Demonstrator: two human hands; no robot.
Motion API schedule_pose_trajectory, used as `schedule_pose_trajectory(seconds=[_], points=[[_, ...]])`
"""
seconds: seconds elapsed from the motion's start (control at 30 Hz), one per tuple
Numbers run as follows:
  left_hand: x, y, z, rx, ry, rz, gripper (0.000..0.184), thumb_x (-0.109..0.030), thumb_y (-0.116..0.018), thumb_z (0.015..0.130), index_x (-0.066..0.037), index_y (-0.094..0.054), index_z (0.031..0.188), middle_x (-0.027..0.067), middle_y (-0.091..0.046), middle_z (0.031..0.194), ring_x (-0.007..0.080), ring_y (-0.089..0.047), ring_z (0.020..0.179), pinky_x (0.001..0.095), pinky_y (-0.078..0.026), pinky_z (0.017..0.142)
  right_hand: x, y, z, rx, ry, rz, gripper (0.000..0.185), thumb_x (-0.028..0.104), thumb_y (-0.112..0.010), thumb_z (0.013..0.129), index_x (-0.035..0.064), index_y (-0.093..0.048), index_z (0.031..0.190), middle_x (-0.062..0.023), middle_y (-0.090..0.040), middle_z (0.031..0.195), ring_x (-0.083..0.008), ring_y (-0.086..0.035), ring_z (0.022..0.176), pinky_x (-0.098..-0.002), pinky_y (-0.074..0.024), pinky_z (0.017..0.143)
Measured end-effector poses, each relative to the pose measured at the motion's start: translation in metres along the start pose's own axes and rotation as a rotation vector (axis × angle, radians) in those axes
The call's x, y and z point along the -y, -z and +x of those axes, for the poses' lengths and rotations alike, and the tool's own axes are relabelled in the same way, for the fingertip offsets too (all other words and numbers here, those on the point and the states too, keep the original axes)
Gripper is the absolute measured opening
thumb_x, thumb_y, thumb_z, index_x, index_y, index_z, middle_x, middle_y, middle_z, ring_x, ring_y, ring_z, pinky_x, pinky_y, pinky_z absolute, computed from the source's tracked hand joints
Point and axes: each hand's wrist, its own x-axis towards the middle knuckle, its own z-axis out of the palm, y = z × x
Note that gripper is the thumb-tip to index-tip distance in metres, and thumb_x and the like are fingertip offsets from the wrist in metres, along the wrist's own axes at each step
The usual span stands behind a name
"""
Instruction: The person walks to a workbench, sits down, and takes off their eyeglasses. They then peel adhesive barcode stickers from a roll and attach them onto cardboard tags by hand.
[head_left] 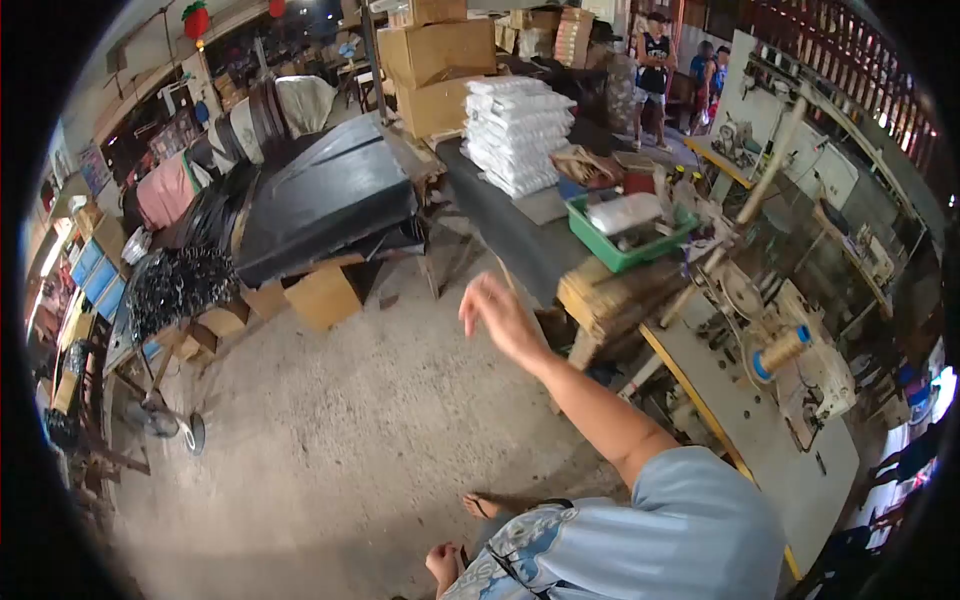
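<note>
My right hand (497,312) reaches out over the concrete floor, close to the corner of the dark-covered table (510,240). Its fingers hang loosely bent, somewhat blurred, with nothing visible in them. Low in the view, beside the printed front of my light blue shirt (700,510), is what looks like my left hand (440,566), its fingers curled in. A dark bit shows against it, too small to name. My sandalled foot (480,506) stands on the floor just above it. Neither hand touches the table.
White packs (515,135) are stacked on the table near a green basket (630,250). A sewing machine (815,350) with a thread cone (782,352) stands right. Black sheets (320,205), cardboard boxes (435,55) and a fan (193,434) lie left and behind. People (655,75) stand far back.
</note>
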Motion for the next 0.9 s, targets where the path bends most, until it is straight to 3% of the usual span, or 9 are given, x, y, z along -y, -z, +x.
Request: schedule_pose_trajectory(seconds=[0.23,0.33,0.4,0.43,0.47,0.53,0.57,0.63,0.9], points=[[-0.045,0.131,0.213,-0.128,0.039,-0.127,0.019,-0.011,-0.063,0.080,0.007,-0.066,0.083,0.0148,-0.067,0.073,0.0163,-0.063,0.067,0.0308,-0.050,0.065,0.022,-0.022,0.184,-0.601,0.270,0.073,0.039,0.016,-0.063,0.079,0.0034,-0.049,0.113,-0.0084,-0.058,0.093,-0.0177,-0.058,0.065,-0.0319,-0.0505,0.062],[-0.080,0.165,0.286,-0.152,0.189,-0.110,0.028,-0.017,-0.065,0.082,0.006,-0.065,0.097,0.0144,-0.067,0.087,0.0178,-0.062,0.079,0.0311,-0.048,0.074,-0.009,0.031,0.213,-0.587,0.716,-1.138,0.031,0.009,-0.047,0.089,-0.0001,-0.044,0.119,-0.0124,-0.057,0.104,-0.0198,-0.058,0.085,-0.0322,-0.0490,0.077],[-0.088,0.177,0.323,-0.163,0.190,-0.120,0.024,-0.017,-0.063,0.081,0.001,-0.067,0.097,0.0117,-0.068,0.084,0.0173,-0.063,0.077,0.0291,-0.048,0.073,-0.036,0.021,0.237,-0.530,0.730,-1.278,0.035,0.018,-0.040,0.092,-0.0015,-0.045,0.121,-0.0163,-0.053,0.115,-0.0285,-0.055,0.097,-0.0355,-0.0470,0.087],[-0.079,0.176,0.339,-0.181,0.180,-0.135,0.023,-0.016,-0.062,0.080,-0.002,-0.067,0.098,0.0142,-0.068,0.084,0.0187,-0.065,0.076,0.0296,-0.049,0.072,-0.054,-0.030,0.262,-0.726,0.474,-0.306,0.037,0.020,-0.044,0.091,-0.0036,-0.048,0.118,-0.0187,-0.052,0.113,-0.0289,-0.053,0.098,-0.0363,-0.0447,0.092],[-0.076,0.175,0.354,-0.207,0.192,-0.162,0.021,-0.015,-0.061,0.080,-0.002,-0.067,0.096,0.0159,-0.068,0.083,0.0217,-0.065,0.076,0.0315,-0.049,0.071,-0.096,-0.067,0.281,-0.774,0.395,-0.321,0.037,0.022,-0.046,0.090,-0.0046,-0.053,0.114,-0.0154,-0.055,0.104,-0.0258,-0.055,0.093,-0.0359,-0.0460,0.086],[-0.078,0.177,0.368,-0.275,0.246,-0.213,0.020,-0.014,-0.059,0.080,-0.002,-0.067,0.094,0.0175,-0.067,0.082,0.0247,-0.066,0.075,0.0334,-0.050,0.071,-0.229,-0.111,0.311,-0.410,0.339,-0.190,0.038,0.024,-0.046,0.089,-0.0022,-0.053,0.114,-0.0086,-0.056,0.082,-0.0195,-0.052,0.074,-0.0330,-0.0451,0.068],[-0.082,0.186,0.387,-0.292,0.235,-0.157,0.018,-0.012,-0.058,0.080,-0.002,-0.067,0.092,0.0176,-0.066,0.080,0.0273,-0.065,0.076,0.0355,-0.050,0.073,-0.297,-0.138,0.333,-0.634,-0.253,-0.077,0.032,0.024,-0.045,0.089,-0.0005,-0.057,0.105,-0.0085,-0.057,0.079,-0.0188,-0.053,0.072,-0.0328,-0.0462,0.066],[-0.082,0.209,0.403,-0.289,0.275,-0.116,0.016,-0.011,-0.057,0.080,-0.002,-0.067,0.089,0.0177,-0.065,0.079,0.0299,-0.064,0.078,0.0375,-0.049,0.075,-0.382,-0.269,0.331,-0.433,-0.684,-0.042,0.026,0.023,-0.047,0.088,0.0032,-0.059,0.099,-0.0092,-0.061,0.082,-0.0186,-0.056,0.071,-0.0327,-0.0485,0.067],[-0.034,0.301,0.520,-0.574,0.510,-0.061,0.047,-0.021,-0.066,0.073,-0.006,-0.055,0.116,0.0208,-0.049,0.113,0.0373,-0.051,0.103,0.0401,-0.041,0.093,-0.437,-0.710,0.354,1.236,0.125,-0.222,0.013,0.007,-0.053,0.085,0.0008,-0.061,0.093,-0.0129,-0.063,0.079,-0.0252,-0.062,0.068,-0.0345,-0.0481,0.064]])
